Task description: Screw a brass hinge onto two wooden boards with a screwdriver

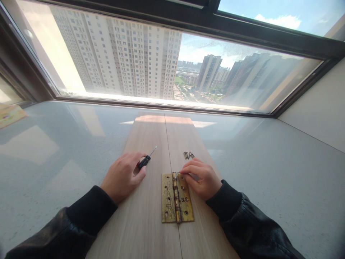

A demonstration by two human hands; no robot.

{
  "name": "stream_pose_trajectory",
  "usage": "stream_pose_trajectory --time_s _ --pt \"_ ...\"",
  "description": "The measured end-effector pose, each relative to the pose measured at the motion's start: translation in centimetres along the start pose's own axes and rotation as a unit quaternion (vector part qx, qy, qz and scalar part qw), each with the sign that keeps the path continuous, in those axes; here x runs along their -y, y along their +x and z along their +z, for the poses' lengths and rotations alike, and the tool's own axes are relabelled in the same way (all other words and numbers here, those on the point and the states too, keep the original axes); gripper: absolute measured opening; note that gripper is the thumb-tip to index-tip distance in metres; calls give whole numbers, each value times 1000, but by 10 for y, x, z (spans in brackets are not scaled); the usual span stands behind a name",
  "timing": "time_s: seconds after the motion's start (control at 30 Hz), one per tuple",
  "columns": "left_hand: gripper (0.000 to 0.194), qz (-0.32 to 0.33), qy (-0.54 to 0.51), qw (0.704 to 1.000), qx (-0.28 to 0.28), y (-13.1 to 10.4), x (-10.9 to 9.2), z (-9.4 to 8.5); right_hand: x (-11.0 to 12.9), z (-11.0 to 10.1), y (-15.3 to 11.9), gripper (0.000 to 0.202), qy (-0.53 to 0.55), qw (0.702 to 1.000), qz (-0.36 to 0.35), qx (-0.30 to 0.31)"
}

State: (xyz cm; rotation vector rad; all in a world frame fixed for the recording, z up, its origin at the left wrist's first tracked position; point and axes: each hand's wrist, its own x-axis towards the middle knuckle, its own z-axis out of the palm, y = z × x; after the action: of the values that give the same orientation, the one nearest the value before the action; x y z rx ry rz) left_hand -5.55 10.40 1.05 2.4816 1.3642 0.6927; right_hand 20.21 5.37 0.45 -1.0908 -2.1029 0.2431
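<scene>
A screwdriver with a black handle and a thin metal shaft lies in the closed fingers of my left hand, its tip pointing away to the upper right. My right hand is closed in a pinch at the top right corner of a worn brass hinge. From its fingertips a small thin screw, mostly hidden, sticks out to the left beside the hinge's knuckle. The hinge lies opened flat across the seam of two boards, with holes in both leaves. Just beyond my right hand is a little group of screws.
Two pale wooden boards lie side by side on a glossy light sill. A dark-framed window rises behind them, with tall buildings outside. At the far left edge sits a yellowish packet. A white wall stands at right.
</scene>
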Motion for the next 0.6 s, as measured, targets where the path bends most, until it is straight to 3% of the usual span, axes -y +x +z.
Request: stream_pose_trajectory --time_s 0.6 --pt "27 1 4 1000 3 -1 -2 -2 5 -2 1 18 33 999 -5 4"
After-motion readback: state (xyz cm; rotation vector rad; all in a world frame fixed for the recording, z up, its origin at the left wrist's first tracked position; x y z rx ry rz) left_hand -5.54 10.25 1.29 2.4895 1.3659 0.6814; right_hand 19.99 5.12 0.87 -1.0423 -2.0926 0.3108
